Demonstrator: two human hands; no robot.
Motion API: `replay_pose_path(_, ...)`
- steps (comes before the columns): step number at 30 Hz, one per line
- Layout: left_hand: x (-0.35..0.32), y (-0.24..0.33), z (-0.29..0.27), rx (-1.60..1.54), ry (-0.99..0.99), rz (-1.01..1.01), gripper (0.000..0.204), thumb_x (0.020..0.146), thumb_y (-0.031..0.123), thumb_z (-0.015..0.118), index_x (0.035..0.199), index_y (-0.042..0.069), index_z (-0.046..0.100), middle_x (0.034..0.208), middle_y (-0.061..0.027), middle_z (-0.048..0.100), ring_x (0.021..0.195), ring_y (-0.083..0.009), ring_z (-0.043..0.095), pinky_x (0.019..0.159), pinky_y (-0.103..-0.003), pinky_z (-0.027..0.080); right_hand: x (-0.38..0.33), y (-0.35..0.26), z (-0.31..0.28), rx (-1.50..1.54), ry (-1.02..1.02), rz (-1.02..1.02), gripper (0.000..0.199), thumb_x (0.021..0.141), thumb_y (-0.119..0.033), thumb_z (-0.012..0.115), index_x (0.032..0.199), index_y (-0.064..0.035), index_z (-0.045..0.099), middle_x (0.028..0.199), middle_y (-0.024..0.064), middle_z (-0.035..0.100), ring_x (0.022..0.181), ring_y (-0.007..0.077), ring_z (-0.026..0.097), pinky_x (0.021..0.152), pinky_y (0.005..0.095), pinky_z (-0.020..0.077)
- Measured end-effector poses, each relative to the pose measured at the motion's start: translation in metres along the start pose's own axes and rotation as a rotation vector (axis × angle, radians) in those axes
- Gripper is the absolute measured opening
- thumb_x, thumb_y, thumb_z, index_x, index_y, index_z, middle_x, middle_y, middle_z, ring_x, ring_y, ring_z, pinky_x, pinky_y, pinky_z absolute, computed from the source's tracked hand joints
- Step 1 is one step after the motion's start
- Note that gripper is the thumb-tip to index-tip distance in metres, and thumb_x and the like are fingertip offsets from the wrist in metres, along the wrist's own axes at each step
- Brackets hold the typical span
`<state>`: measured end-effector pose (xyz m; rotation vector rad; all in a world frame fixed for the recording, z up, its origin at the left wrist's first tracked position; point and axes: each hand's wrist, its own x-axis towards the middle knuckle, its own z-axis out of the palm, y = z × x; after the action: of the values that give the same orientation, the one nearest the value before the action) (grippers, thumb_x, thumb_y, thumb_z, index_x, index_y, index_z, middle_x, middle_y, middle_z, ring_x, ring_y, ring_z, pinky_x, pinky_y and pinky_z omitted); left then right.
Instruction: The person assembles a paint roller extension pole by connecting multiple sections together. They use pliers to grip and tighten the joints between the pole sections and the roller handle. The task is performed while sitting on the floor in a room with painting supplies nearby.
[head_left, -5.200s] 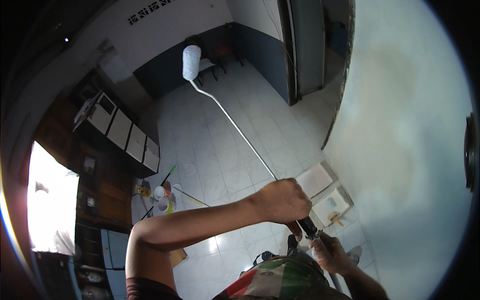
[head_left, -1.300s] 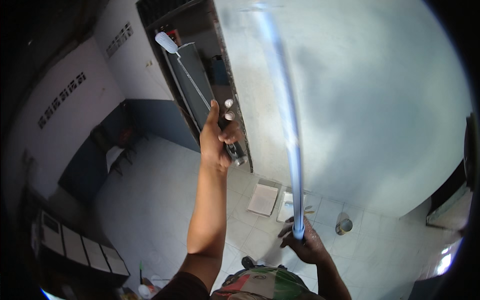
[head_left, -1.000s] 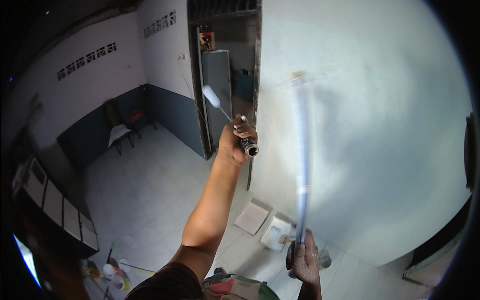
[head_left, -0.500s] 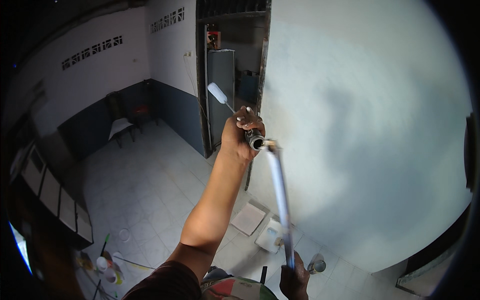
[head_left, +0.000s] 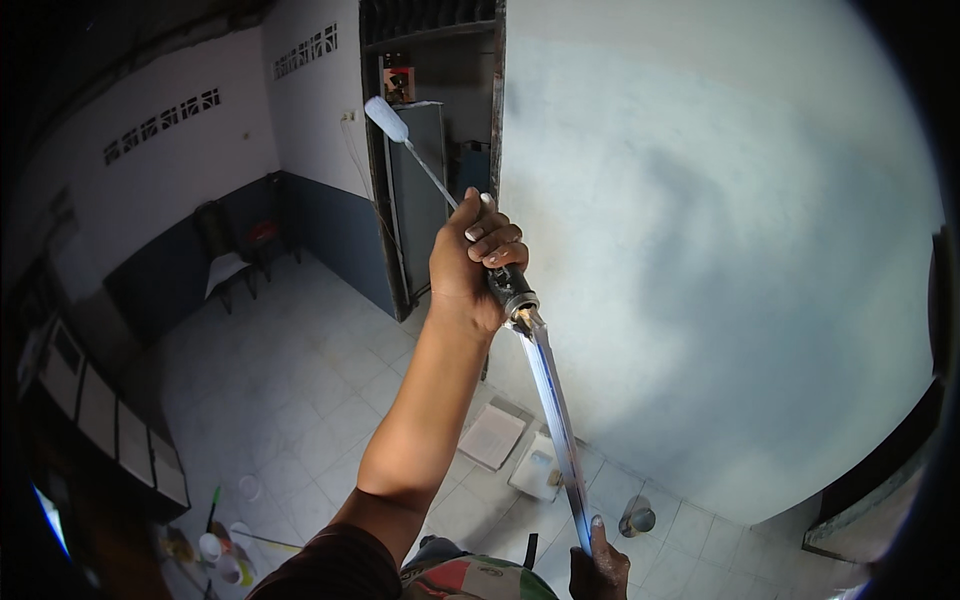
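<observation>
My left hand [head_left: 470,262], raised at the end of the outstretched arm, is wrapped around the dark handle of a paint roller [head_left: 386,120]. The roller's pale sleeve points up and to the left, in front of the doorway. From the lower right, my right hand [head_left: 600,572] grips a long silvery-blue pole [head_left: 560,435], its thumb lying along it. The pole's worn, splintery upper tip meets the round socket at the handle's lower end; I cannot tell how far it goes in. Whitish paint marks show on the left fingers.
A pale wall [head_left: 640,90] with damp-looking patches rises at the right. On the tiled floor lie a flat box [head_left: 492,437], a white tray [head_left: 533,468] and a can [head_left: 638,518]. Cups [head_left: 232,568] stand lower left, beyond them a cabinet [head_left: 98,405]. A chair [head_left: 225,262] stands in the far corner.
The pole's tip has moved from beside the handle's open socket to meet it. The roller head has swung up and left, and the handle now lines up more with the pole.
</observation>
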<state>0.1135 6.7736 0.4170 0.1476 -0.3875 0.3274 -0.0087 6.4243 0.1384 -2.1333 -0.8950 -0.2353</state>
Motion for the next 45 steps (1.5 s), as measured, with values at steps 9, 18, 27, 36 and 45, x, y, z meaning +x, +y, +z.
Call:
replay_pose_path(9,0.006,-0.014,0.009,0.448,-0.016,0.101,0.028,0.112,0.034,0.057,0.099,0.010,0.062,0.058,0.0083,0.038,0.041,-0.0010,0.032,0.034,-0.018,0.030,0.001,-0.053,-0.049,0.178,-0.035,0.113,0.066,0.099,-0.003,0.063,0.161,-0.0047,0.043,0.072,0.0218,0.057,0.059,0.0371,0.057,0.056,0.0475,0.0466)
replay_pose_path(18,0.032,-0.024,-0.006,0.277,-0.350,-0.214,0.035,0.114,0.042,0.048,0.093,0.015,0.057,0.054,0.0068,0.035,0.040,-0.0034,0.029,0.035,-0.019,0.023,0.012,-0.047,-0.038,0.396,-0.204,0.293,0.035,0.109,-0.019,0.056,0.140,-0.0026,0.058,0.069,0.0052,0.053,0.058,0.0186,0.050,0.053,0.0365,0.0399)
replay_pose_path(27,0.042,-0.022,-0.036,-0.144,-0.505,-0.445,0.040,0.118,0.038,0.036,0.100,0.009,0.057,0.056,0.0030,0.039,0.042,-0.0058,0.037,0.038,-0.023,0.032,0.033,-0.049,-0.037,1.090,-0.451,0.451,0.035,0.113,-0.040,0.050,0.105,-0.0068,0.059,0.076,-0.0084,0.049,0.063,0.0067,0.042,0.055,0.0270,0.0334)
replay_pose_path(36,0.004,-0.072,-0.017,0.592,0.000,-0.077,0.046,0.112,0.056,0.046,0.087,0.018,0.048,0.060,0.0078,0.032,0.045,-0.0044,0.026,0.038,-0.023,0.024,0.056,-0.018,-0.010,-0.008,0.212,0.156,0.038,0.112,-0.040,0.043,0.106,-0.0053,0.056,0.065,0.0101,0.055,0.049,0.0265,0.056,0.046,0.0418,0.0414)
replay_pose_path(45,0.017,-0.076,-0.009,0.086,-0.428,-0.443,0.048,0.114,0.054,0.039,0.087,0.015,0.047,0.064,0.0047,0.037,0.048,-0.0055,0.031,0.038,-0.022,0.028,0.009,0.018,0.027,1.306,-0.099,0.470,0.034,0.112,-0.031,0.048,0.099,-0.0011,0.059,0.071,0.0037,0.057,0.060,0.0133,0.055,0.049,0.0358,0.0422)
